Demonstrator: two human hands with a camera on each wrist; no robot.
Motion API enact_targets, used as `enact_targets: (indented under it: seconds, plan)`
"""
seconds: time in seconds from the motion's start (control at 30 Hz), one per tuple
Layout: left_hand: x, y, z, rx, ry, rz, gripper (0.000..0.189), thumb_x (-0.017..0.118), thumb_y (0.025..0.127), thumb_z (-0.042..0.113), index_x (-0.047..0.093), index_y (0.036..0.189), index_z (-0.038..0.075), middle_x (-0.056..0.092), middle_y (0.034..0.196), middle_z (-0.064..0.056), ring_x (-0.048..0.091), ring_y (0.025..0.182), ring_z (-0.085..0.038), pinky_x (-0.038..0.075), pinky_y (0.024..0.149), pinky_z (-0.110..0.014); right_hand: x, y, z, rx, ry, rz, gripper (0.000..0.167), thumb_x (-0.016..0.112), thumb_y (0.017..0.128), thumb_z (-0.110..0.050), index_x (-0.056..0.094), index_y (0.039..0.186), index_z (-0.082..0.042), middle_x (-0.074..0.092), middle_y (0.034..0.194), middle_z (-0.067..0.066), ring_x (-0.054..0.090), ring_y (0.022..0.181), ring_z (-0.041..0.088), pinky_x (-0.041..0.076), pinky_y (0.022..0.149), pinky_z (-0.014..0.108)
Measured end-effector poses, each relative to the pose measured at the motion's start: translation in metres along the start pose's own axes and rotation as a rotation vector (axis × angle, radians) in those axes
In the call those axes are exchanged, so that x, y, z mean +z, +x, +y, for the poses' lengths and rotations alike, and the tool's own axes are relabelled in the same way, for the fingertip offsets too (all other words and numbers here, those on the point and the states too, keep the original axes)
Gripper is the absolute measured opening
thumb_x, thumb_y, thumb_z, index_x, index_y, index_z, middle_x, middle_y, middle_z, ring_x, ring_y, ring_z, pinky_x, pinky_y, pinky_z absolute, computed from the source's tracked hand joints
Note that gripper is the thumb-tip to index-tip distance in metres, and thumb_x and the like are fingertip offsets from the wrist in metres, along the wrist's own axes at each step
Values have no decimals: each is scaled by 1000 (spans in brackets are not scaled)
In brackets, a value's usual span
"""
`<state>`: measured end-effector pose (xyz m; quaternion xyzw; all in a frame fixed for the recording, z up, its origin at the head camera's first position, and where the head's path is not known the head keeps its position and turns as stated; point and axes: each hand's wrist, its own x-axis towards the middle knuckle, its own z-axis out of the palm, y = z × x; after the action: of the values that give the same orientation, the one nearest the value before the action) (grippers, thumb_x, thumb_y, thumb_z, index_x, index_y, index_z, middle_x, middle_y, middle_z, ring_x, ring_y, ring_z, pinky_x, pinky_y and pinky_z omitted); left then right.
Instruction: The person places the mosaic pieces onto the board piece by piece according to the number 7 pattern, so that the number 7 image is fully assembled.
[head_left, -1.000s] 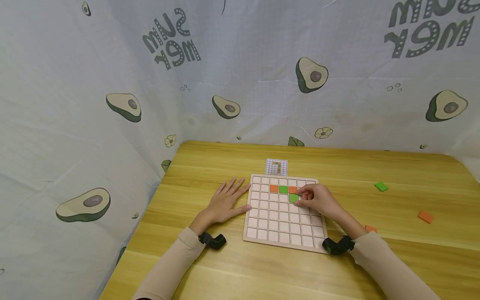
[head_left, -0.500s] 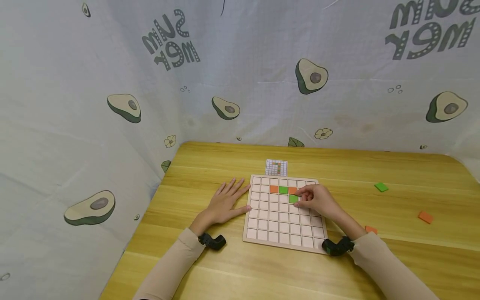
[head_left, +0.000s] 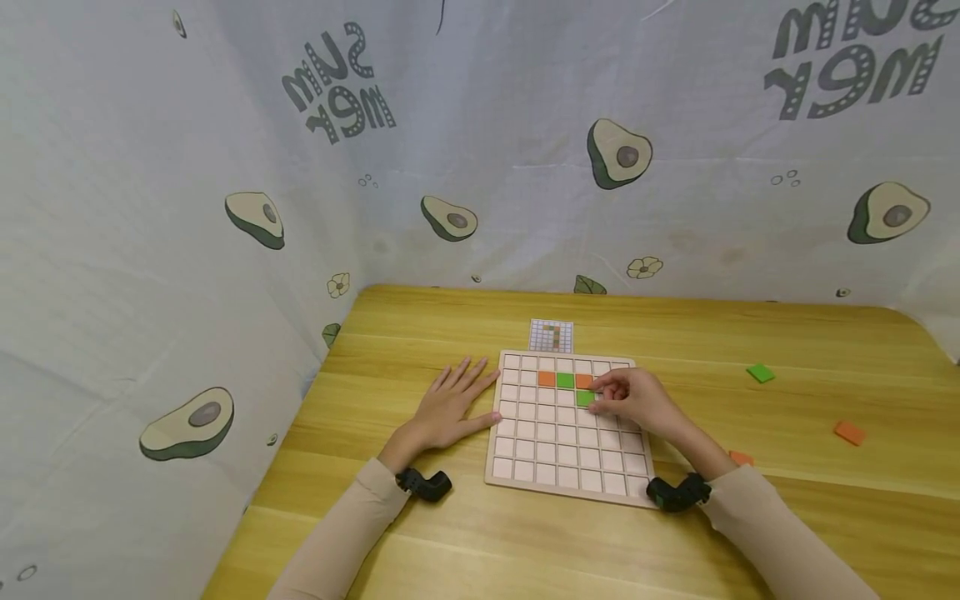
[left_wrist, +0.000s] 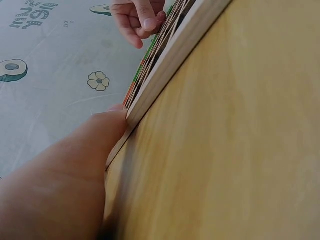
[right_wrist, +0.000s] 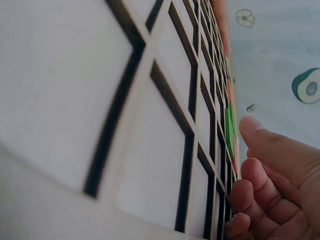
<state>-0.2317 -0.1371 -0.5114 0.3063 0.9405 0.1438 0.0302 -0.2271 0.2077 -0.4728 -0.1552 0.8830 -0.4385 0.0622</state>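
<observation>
At the far left, a pale cloth printed with avocados and flowers hangs down, and it runs on behind the bench. A beige left sleeve reaches in from the near side, with a black wrist camera at its cuff. The left hand lies flat on the wood, fingers straight and spread, holding nothing; its thumb tip touches the left side of the grid board, and the index fingertip meets that same edge farther back.

The board lies flat on the bench, its pale cells framed by raised wooden strips. Just behind its far edge is a small pattern card with a coloured grid. In the board's second row from the far side, an orange tile, a green tile and another orange tile sit side by side. A second green tile is directly nearer than that last orange one.

The right hand is over the board, thumb and index finger slightly apart at this green tile's right side, the other fingers curled in; I cannot tell whether they grip it. Next comes another black wrist camera and the right sleeve. Loose on the bench beyond are an orange piece partly hidden by the arm, a green piece farther back, and another orange piece rightmost.
</observation>
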Motion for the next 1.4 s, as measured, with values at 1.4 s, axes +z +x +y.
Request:
enact_targets:
  seconds: [1.4]
  plan:
    - [1, 0, 0, 6, 6, 4, 75, 37, 100, 65, 15, 162, 27, 7, 167, -2, 0, 153, -26, -3, 121, -47, -99, -135, 44, 124, 4, 179, 23, 71, 93, -9, 73, 116, -6, 64, 85, -6, 55, 70, 15, 41, 52, 29]
